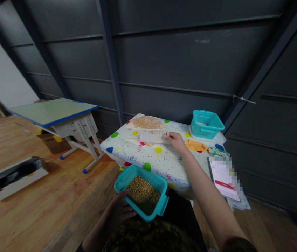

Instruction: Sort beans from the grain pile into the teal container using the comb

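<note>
the left hand (121, 206) cups the underside and near edge of a teal plastic box (142, 194), held out below the edge of the surface (161, 161); its fingers are curled shut around the box. the box is already well filled with small round yellowish beans (143, 194), piled roughly level with the rim. the right hand (175, 140) reaches forward over the surface and pinches the right end of a white slotted plastic scraper (153, 135), fingers closed on it, with the long edge standing on the cloth.

judging by how things lie, a good share of the beans has been gathered into the box, but not all: a loose heap of beans (147, 122) lies at the far edge of the surface, just beyond the scraper, and a few sit under it.

the surface wears a glossy white cloth dotted with bright coloured spots and squiggles. a second teal tub (206, 123), rectangular with rounded corners, sits on a white lid at the far right corner. near it lie an orange cloth (195, 145) and a green patterned one, both soft and crumpled. a flat card with a red band (224, 178) rests on the right edge. off to the left stands a school desk (55, 113) on a wooden floor, before a dark panelled wall.
</note>
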### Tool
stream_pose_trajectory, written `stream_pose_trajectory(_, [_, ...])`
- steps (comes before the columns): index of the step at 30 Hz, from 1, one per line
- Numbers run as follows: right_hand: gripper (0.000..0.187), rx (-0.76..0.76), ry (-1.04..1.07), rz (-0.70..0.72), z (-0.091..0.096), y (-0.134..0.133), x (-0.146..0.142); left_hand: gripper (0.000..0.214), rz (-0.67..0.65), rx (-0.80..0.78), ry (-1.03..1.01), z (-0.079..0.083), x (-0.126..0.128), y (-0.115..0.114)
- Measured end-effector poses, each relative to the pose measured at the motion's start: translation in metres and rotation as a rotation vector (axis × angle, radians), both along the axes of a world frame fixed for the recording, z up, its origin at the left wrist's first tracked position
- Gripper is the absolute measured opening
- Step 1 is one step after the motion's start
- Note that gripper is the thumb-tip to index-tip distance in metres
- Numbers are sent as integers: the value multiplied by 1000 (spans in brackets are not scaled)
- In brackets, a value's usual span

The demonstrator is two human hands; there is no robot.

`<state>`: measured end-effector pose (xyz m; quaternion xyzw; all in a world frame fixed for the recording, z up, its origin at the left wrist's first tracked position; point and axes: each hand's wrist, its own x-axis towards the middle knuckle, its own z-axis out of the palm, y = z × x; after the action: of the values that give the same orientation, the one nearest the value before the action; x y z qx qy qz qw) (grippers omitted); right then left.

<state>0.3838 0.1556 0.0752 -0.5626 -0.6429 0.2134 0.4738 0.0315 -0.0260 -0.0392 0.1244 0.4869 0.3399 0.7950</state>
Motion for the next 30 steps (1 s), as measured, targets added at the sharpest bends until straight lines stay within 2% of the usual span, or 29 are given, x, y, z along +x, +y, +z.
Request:
stream_pose_trajectory(3, [58,-6,-1,14,-1,0,1,80,31,34,97,12,6,-4])
stream_pose_trajectory(5, [58,-4,4,20,-1,-1,2,80,33,31,113,14,8,-6])
stream_pose_trajectory(12, [59,-21,6,53,0,-4,4,80,8,5,69,-2,5,-3])
stream_pose_trajectory(19, [61,-57,39,85,6,-9,6,76,15,15,112,-3,8,-2])
stream_pose_trajectory(24, [69,-37,92,36,14,-19,6,74,8,41,121,2,9,-2])
stream_pose_trajectory(30, [74,15,67,-63,17,-36,17,51,9,28,107,3,9,-1])
